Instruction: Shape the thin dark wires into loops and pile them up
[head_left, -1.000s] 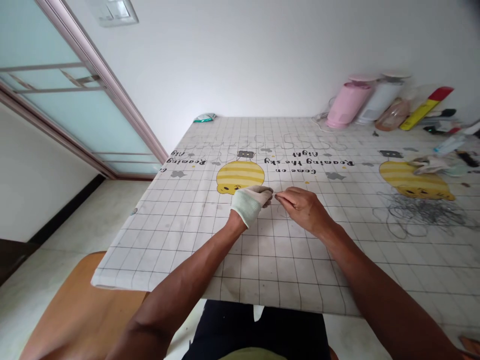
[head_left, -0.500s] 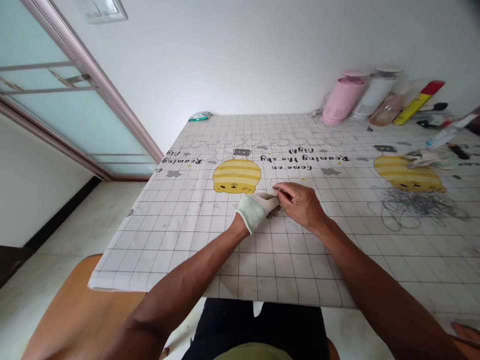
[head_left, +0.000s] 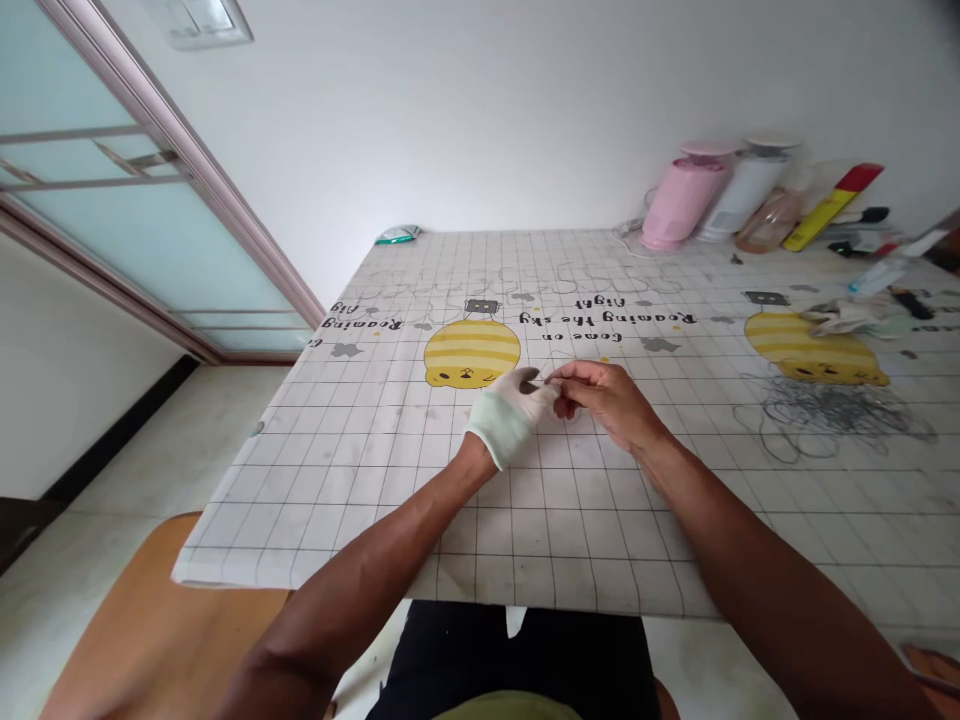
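Nearest you, past the wooden chair (head_left: 142,620) at your left, the checked tablecloth (head_left: 360,500) runs up to your hands. Your gloved left hand (head_left: 514,408) has its thumb raised, its other fingertips meeting those of your bare right hand (head_left: 615,402). The right thumb and forefinger look drawn together, but you cannot tell whether either hand is clamped on anything; the fingers cover whatever lies between them. A faint thin strand (head_left: 553,353) curves just beyond them, its ends hard to trace. Off to the right lies a dark tangle of strands (head_left: 840,408), loose and seemingly unsorted, too matted to count. Farther away, a loose glove (head_left: 847,317) rests by the clutter, and a row of curled strands (head_left: 585,278) is spread across the cloth, apparently the part already laid out, though pale and blurred. Behind stand a pink container (head_left: 684,200) and a white container (head_left: 742,198), slightly smeared.
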